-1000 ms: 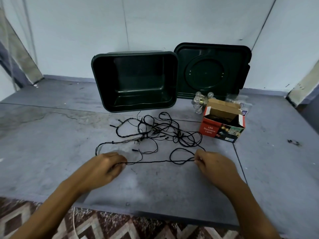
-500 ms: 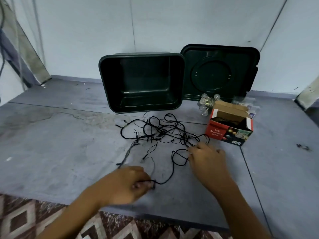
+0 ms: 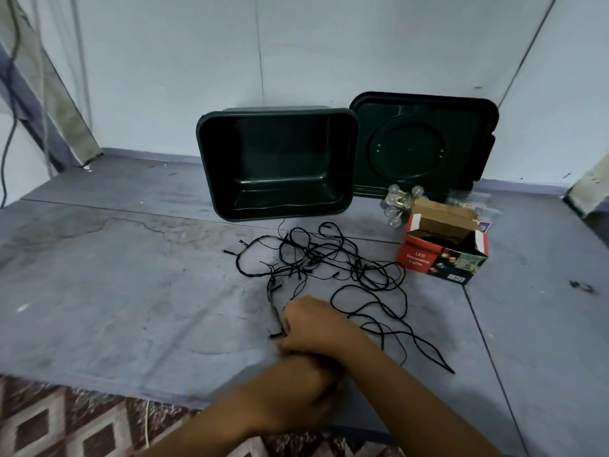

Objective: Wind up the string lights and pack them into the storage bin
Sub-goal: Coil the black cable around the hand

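Two hands [image 3: 313,328] [image 3: 296,385] now together; one string lights [image 3: 298,255]; one bin [image 3: 280,143].

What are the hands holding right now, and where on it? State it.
Both hands hold the string lights at the near stretch, away from the tangle: the right hand pinches the wire, the left hand appears curled round wire below it.

Right hand [image 3: 314,328] pinches string lights [image 3: 309,255] (bin [image 3: 276,153] behind).

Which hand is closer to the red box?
Right. The right hand grips the string lights, in front and left of the red box. The left hand sits just behind it, closer to the person, so farther from the box.
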Available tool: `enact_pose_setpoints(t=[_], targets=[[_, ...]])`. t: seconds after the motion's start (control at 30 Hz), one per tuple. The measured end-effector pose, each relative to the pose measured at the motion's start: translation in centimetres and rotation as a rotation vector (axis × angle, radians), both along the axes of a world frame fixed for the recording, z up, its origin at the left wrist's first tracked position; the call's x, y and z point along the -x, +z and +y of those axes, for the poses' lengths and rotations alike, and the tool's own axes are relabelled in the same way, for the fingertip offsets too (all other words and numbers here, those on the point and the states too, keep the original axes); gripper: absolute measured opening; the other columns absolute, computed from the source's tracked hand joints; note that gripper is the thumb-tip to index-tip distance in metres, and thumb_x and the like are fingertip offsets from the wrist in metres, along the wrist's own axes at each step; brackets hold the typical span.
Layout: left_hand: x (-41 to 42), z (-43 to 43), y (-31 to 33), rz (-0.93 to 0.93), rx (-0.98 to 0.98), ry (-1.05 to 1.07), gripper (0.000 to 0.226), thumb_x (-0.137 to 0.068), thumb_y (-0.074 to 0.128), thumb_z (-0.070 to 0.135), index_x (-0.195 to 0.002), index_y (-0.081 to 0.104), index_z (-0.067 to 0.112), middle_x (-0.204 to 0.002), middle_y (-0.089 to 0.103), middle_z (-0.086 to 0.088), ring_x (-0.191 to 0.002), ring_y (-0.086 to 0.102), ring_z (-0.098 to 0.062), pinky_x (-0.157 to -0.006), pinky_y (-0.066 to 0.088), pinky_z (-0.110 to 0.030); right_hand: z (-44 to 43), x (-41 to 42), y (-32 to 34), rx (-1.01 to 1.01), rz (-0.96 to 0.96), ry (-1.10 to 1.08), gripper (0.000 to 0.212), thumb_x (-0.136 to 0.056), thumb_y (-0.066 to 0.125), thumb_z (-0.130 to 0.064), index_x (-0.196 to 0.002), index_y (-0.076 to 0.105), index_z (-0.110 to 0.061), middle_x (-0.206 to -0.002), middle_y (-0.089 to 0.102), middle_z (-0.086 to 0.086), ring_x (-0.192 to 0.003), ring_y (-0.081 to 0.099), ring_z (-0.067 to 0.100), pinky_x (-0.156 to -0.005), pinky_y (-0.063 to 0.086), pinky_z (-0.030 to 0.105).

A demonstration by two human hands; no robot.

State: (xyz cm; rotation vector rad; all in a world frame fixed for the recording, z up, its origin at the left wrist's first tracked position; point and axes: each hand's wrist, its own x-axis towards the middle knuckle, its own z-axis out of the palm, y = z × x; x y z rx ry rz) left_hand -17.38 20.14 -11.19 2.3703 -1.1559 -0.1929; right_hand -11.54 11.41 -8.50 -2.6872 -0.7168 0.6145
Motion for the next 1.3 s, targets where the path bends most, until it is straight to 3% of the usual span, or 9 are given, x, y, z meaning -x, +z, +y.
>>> enact_pose_setpoints(t=[0.13,0.27,0.33,0.47,0.63,0.77,0.97,1.13,1.3], targets=[[-0.3,3.1,2.1,0.096,0.256,0.009,0.035,-0.074,0.046,0.010,-0.098,0.070,0.014,-0.094,0.070,0.001,-0.086,0.061,-0.001,-0.077,0.048,-0.013,-0.4,-0.7,-0.3,-0.012,0.063,-0.046,0.024,-0.083,0.058,-0.014,-0.063,0.048,-0.009,-0.063,0.044,0.007,-0.056,0.040,0.017,-0.052,0.035,0.026],[-3.7,6.1,2.0,-0.121,0.470,0.284,0.012,-0.084,0.047,0.020,-0.088,0.059,0.022,-0.079,0.063,0.004,-0.075,0.060,-0.006,-0.066,0.049,-0.023,-1.6,-0.4,-0.3,-0.198,0.147,-0.118,0.017,-0.086,0.055,-0.014,-0.069,0.056,-0.012,-0.075,0.059,0.010,-0.064,0.050,0.015,-0.059,0.040,0.025],[-5.2,6.3,1.9,-0.107,0.501,0.361,0.028,-0.092,0.045,0.038,-0.097,0.061,0.016,-0.090,0.064,0.001,-0.086,0.061,-0.009,-0.075,0.050,-0.024,-2.1,0.3,0.3,-0.292,0.206,-0.115,0.019,-0.090,0.053,-0.021,-0.071,0.055,-0.023,-0.073,0.059,-0.001,-0.067,0.056,0.013,-0.063,0.045,0.026],[-5.7,5.1,2.9,0.175,0.489,0.340,0.065,-0.084,0.037,0.069,-0.089,0.065,0.010,-0.077,0.065,0.006,-0.075,0.061,-0.009,-0.069,0.049,-0.021,-3.1,1.3,3.3,-0.413,0.253,-0.136,0.012,-0.095,0.047,-0.032,-0.091,0.057,-0.026,-0.075,0.054,-0.007,-0.060,0.051,0.008,-0.056,0.045,0.023],[-5.4,4.1,4.3,0.502,0.633,0.331,0.048,-0.068,0.056,0.074,-0.067,0.064,0.027,-0.053,0.052,0.002,-0.049,0.051,-0.009,-0.052,0.045,-0.020,-6.1,0.5,8.1,-0.502,-0.005,-0.157,0.015,-0.094,0.048,-0.033,-0.083,0.058,-0.030,-0.073,0.052,-0.006,-0.065,0.047,0.005,-0.061,0.039,0.020],[-5.2,3.0,6.4,0.782,0.759,0.290,0.030,-0.072,0.065,0.051,-0.071,0.064,0.022,-0.051,0.043,0.007,-0.045,0.041,-0.009,-0.048,0.045,-0.022,-7.8,-0.2,10.5,-0.643,-0.093,-0.172,0.014,-0.093,0.052,-0.028,-0.082,0.060,-0.030,-0.063,0.050,-0.011,-0.055,0.044,-0.002,-0.054,0.037,0.013],[-4.2,0.7,7.8,0.970,0.747,0.306,0.033,-0.086,0.051,0.042,-0.075,0.056,0.011,-0.051,0.040,0.000,-0.039,0.038,-0.012,-0.043,0.044,-0.024,-8.7,-1.5,11.8,-1.142,-0.117,-0.313,0.022,-0.096,0.045,-0.023,-0.080,0.060,-0.021,-0.049,0.031,-0.007,-0.043,0.025,0.009,-0.041,0.022,0.023],[-2.9,-0.5,8.9,1.101,0.662,0.189,0.040,-0.088,0.045,0.049,-0.068,0.058,0.017,-0.048,0.036,0.004,-0.040,0.036,-0.010,-0.052,0.048,-0.027,-8.9,-4.3,10.8,-1.480,-0.006,-0.574,0.024,-0.099,0.040,-0.023,-0.082,0.056,-0.021,-0.052,0.028,-0.006,-0.040,0.020,0.006,-0.037,0.016,0.016],[-2.9,-0.2,12.7,1.188,0.773,0.022,0.037,-0.081,0.051,0.056,-0.072,0.059,0.021,-0.048,0.029,0.007,-0.037,0.025,-0.005,-0.035,0.029,-0.014,-7.8,-4.5,6.3,-1.453,0.141,-0.764,0.022,-0.099,0.039,-0.030,-0.089,0.054,-0.017,-0.047,0.030,-0.010,-0.037,0.022,0.005,-0.035,0.018,0.015]])
